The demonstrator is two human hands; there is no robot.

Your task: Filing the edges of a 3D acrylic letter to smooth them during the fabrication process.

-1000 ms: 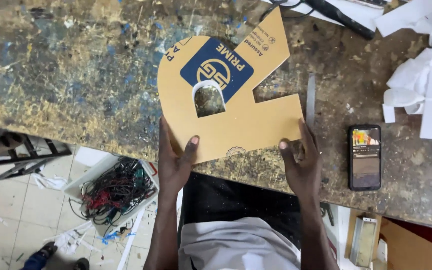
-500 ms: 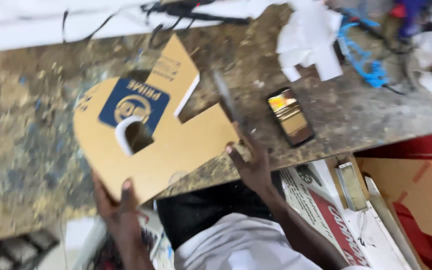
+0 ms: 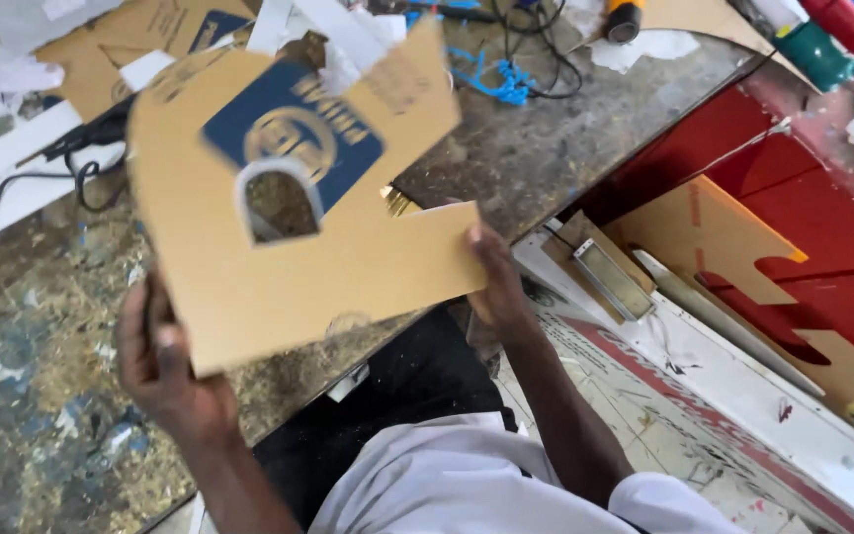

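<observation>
- Against the half-second-earlier view, we note the cardboard cutout [image 3: 348,267] now lifted higher and nearer the camera; it fills much more of the view and its top edge is blurred.
- The view has swung right: the phone that lay by the right hand no longer shows, while a red surface [image 3: 822,227] and a notched cardboard piece [image 3: 714,242] below the worktop edge now do.
- The cutout is tan, with a dark blue printed panel, an arch-shaped hole near its middle and a deep notch on its right side. We see it held in the air above the near edge of the worktop [image 3: 42,415], tilted towards us.
- Left hand [image 3: 165,371]: grip closed on the cutout's lower left corner, thumb laid on the front face, fingers behind it and hidden.
- Right hand [image 3: 496,282]: grip pinching the lower right edge of the cutout, thumb on top, the other fingers behind the card.
- Behind the cutout, on the worktop: white paper scraps [image 3: 644,44], a black cable [image 3: 546,40], blue plastic bits [image 3: 501,79].
- On the floor at right: a rectangular metal piece [image 3: 610,279] on a board.
</observation>
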